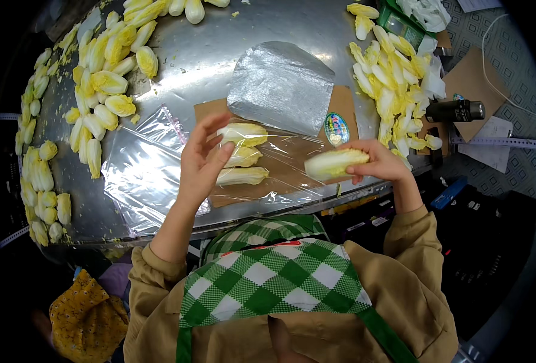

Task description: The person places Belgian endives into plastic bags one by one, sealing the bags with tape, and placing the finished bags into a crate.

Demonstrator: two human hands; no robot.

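Three small napa cabbage hearts [245,176] lie one above another in a clear plastic bag [290,181], over a piece of brown cardboard [231,198]. My left hand [206,156] is at the left ends of these hearts, thumb and fingers apart; whether it touches the bag or a heart I cannot tell. In my right hand [376,161] is another pale yellow cabbage heart [333,164], held by its leafy end to the right of the three. A round-edged silver sheet [281,86] lies on the cardboard's upper part, beside an oval sticker [337,129].
Clear plastic bags [141,168] lie left of my hands on the metal table [190,50]. Many cabbage hearts [109,84] are heaped at the left, with another heap [388,75] at the right. A black bottle [453,110] lies near the right edge.
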